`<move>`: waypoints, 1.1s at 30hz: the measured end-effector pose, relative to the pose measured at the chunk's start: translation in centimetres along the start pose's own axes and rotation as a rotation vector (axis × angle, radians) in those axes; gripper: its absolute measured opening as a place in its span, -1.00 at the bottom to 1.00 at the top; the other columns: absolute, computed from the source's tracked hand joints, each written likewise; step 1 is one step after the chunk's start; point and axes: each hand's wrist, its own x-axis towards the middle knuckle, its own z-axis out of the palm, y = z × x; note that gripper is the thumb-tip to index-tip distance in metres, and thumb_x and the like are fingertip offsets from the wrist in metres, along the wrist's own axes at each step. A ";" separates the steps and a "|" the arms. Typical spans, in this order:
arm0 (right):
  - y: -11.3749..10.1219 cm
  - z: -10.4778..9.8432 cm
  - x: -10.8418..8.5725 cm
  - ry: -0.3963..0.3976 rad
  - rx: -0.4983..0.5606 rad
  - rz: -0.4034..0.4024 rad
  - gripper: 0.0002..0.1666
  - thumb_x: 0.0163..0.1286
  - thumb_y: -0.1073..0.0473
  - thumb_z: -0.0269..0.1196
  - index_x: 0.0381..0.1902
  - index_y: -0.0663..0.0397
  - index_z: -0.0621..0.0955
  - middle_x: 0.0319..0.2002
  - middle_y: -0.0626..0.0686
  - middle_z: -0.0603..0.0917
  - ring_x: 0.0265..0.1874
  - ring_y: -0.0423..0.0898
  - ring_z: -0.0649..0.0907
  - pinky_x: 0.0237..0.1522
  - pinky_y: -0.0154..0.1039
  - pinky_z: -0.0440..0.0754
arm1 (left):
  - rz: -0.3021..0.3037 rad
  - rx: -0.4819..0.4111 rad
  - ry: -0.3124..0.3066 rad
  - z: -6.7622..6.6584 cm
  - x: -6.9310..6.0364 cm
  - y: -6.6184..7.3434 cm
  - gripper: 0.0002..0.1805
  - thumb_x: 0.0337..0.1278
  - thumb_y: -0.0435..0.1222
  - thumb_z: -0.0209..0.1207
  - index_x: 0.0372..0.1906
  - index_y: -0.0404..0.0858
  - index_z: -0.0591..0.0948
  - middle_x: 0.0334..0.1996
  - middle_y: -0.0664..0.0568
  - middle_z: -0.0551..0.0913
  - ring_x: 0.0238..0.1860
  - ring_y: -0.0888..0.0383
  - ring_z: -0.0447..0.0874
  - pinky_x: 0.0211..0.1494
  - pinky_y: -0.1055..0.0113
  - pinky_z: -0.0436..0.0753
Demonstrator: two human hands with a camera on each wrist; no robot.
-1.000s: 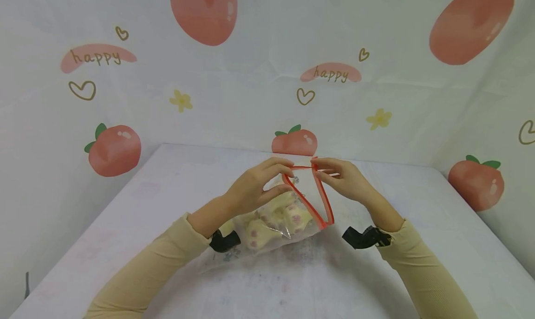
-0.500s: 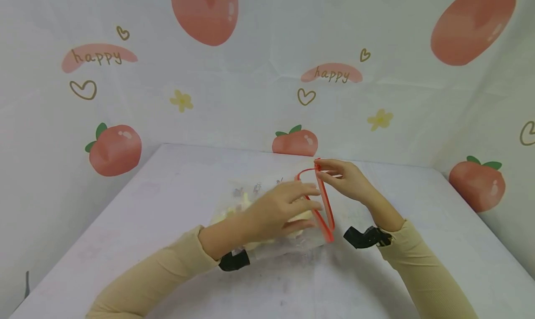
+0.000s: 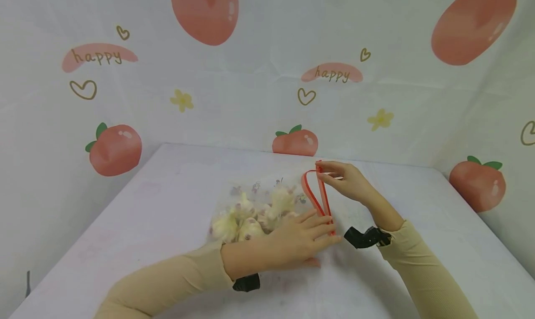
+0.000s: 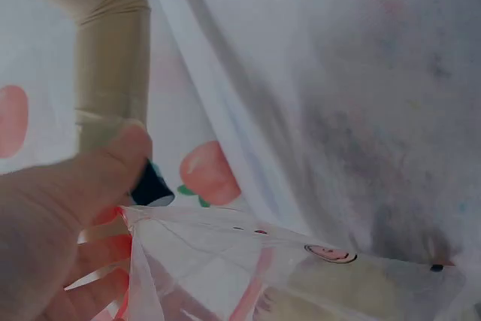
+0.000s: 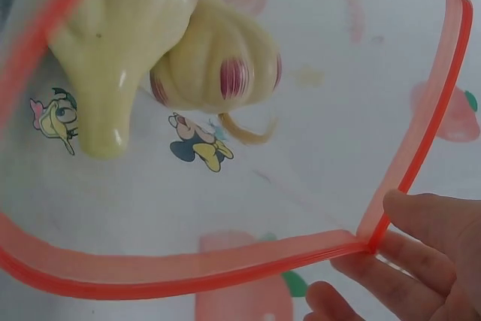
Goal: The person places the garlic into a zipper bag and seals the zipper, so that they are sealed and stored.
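Observation:
A clear zip bag with red zip edges and small cartoon prints lies on the table, its mouth to the right. Several garlic bulbs are inside; two show large through the parted mouth in the right wrist view. My right hand pinches the far corner of the red edge between thumb and fingers. My left hand reaches across the near side of the bag, its fingers extended over the near end of the red edge. In the left wrist view, the left thumb stands apart from the bag's corner.
A pale table is under the bag. Behind it hangs a white cloth printed with red fruit, hearts and "happy". Black wrist mounts sit at both sleeves.
My left hand has let go of the bag's mouth at the far side and moved toward me to its near end. The mouth has narrowed near that end. The right hand has barely moved.

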 end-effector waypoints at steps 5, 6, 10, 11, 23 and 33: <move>0.4 0.0 0.0 0.005 -0.013 0.015 -0.51 0.34 0.14 0.19 0.19 0.22 0.48 0.14 0.26 0.55 0.01 0.23 0.62 0.01 0.09 0.61 | 0.012 -0.055 -0.026 0.4 0.0 0.2 -0.52 0.25 -0.19 0.12 0.28 -0.02 0.39 0.24 0.18 0.48 0.33 0.23 0.35 0.39 0.35 0.34; 0.5 0.0 -0.1 0.005 -0.018 0.018 -0.51 0.34 0.14 0.19 0.19 0.22 0.47 0.14 0.27 0.56 0.01 0.23 0.62 0.01 0.09 0.61 | 0.015 -0.076 -0.017 0.4 -0.1 0.2 -0.54 0.27 -0.26 0.10 0.27 -0.03 0.40 0.24 0.17 0.49 0.32 0.23 0.37 0.37 0.37 0.36; 0.8 -0.1 -0.3 0.002 -0.033 0.032 -0.51 0.35 0.14 0.17 0.19 0.23 0.47 0.12 0.28 0.56 0.01 0.24 0.62 0.01 0.10 0.60 | 0.018 -0.187 -0.008 0.6 -0.6 0.0 -0.53 0.25 -0.38 0.07 0.26 -0.09 0.39 0.23 0.12 0.49 0.30 0.23 0.41 0.32 0.43 0.41; 0.8 -0.1 -0.3 0.001 -0.035 0.037 -0.51 0.35 0.14 0.17 0.19 0.24 0.46 0.12 0.28 0.56 0.02 0.25 0.61 0.01 0.10 0.60 | 0.010 -0.223 -0.016 0.6 -0.7 -0.1 -0.52 0.24 -0.40 0.08 0.26 -0.10 0.38 0.24 0.10 0.49 0.29 0.22 0.42 0.29 0.44 0.43; 2.5 -0.3 -0.9 0.013 -0.073 0.094 -0.54 0.33 0.19 0.18 0.16 0.26 0.49 0.05 0.32 0.60 0.00 0.27 0.62 -0.05 0.09 0.63 | -0.139 -0.405 0.175 1.7 -2.9 -2.3 -0.64 0.13 -0.41 0.16 0.03 -0.05 0.57 -0.10 0.23 0.71 -0.06 0.32 0.67 -0.05 0.50 0.61; 3.1 -0.6 -1.6 0.049 -0.072 0.095 -0.61 0.24 0.26 0.26 0.02 0.31 0.57 -0.15 0.31 0.69 -0.08 0.22 0.67 -0.16 -0.01 0.66 | -0.230 -0.499 0.147 2.7 -5.4 -3.9 -0.75 0.06 -0.43 0.24 -0.15 -0.09 0.67 -0.24 0.16 0.75 -0.19 0.29 0.71 -0.17 0.55 0.62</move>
